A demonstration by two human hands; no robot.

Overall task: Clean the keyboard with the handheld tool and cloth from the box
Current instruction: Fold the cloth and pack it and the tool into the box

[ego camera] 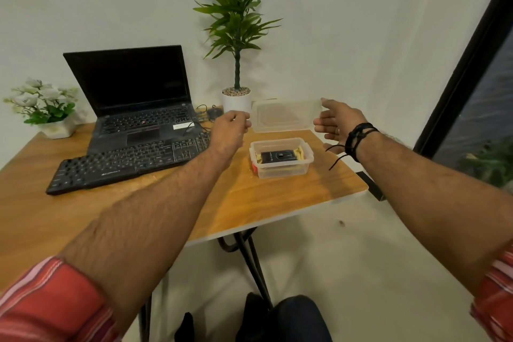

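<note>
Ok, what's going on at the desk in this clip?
A person holds the clear lid between the left hand and right hand, above and behind the open plastic box. The black handheld tool lies inside on a yellow cloth. The keyboard sits untouched before the laptop.

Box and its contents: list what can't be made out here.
- Head view: the cloth in the box shows only as yellow edges; the black handheld tool covers the rest.
- Tool's markings: too small to read.
- Red item at the box's left wall: mostly hidden, unidentifiable.
- Keyboard: right end hidden by the left hand.
- Lid: left hand has it in its grip; right hand contact is unclear.
</note>
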